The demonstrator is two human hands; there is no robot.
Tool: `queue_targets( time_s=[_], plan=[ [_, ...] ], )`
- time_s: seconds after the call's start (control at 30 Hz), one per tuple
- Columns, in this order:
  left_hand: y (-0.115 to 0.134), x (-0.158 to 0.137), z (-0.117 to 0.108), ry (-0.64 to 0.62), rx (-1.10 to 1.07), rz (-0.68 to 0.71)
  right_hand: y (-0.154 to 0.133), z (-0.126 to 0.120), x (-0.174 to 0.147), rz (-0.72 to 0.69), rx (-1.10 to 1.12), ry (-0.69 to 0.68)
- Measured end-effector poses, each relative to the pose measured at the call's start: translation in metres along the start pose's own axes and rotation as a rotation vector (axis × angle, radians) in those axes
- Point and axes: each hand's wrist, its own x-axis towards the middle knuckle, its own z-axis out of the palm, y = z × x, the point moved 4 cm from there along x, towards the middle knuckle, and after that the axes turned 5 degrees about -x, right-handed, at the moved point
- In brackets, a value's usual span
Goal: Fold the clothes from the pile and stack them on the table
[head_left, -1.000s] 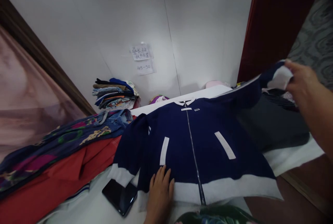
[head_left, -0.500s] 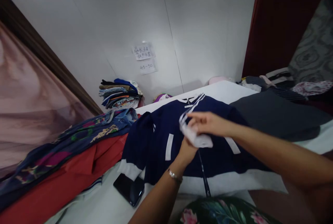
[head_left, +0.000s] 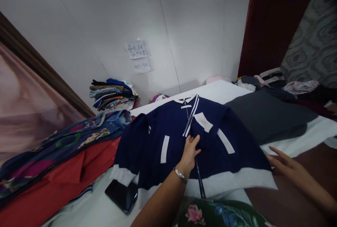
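A navy zip jacket (head_left: 173,125) with white collar, pocket trims and hem lies front up before me. One sleeve is folded across its chest, its white cuff (head_left: 203,122) beside a striped edge. My left hand (head_left: 190,153), with a silver bracelet at the wrist, rests on the jacket's middle by the zip. Its fingers are slightly apart and touch the lower end of the striped edge. At the right, my right hand (head_left: 288,169) has its fingers stretched out and apart, close to the jacket's side near the hem; whether it touches the cloth I cannot tell.
A black phone (head_left: 122,195) lies by the left cuff. Red cloth (head_left: 65,170) and a patterned denim garment (head_left: 71,139) spread on the left, with a folded clothes stack (head_left: 113,95) behind. Dark grey cloth (head_left: 271,114) lies right. Paper notes (head_left: 139,56) hang on the wall.
The white cuff that both hands held up now lies on the jacket's chest. My right hand has moved away to the right; my left has come down onto the jacket.
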Motion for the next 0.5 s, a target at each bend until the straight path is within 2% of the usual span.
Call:
queue_targets(
  time_s=[0.1,0.2,0.3,0.37,0.43,0.5],
  plan=[
    [-0.006,0.006,0.003,0.072,0.226,0.031,-0.016,0.017,-0.016,0.140,0.135,-0.152],
    [-0.003,0.015,0.003,0.110,0.527,0.133,-0.027,0.027,-0.019,0.124,0.188,-0.223],
    [0.004,0.022,0.005,0.106,0.835,0.247,-0.023,0.036,-0.016,0.111,0.341,-0.274],
    [0.007,0.027,0.007,0.092,0.996,0.253,-0.018,0.041,-0.014,0.111,0.408,-0.301],
    [0.010,0.035,0.010,0.039,1.037,0.213,-0.015,0.044,-0.013,0.105,0.423,-0.308],
    [0.020,0.045,0.013,-0.028,0.882,0.164,-0.018,0.044,-0.011,0.080,0.391,-0.285]
  ],
)
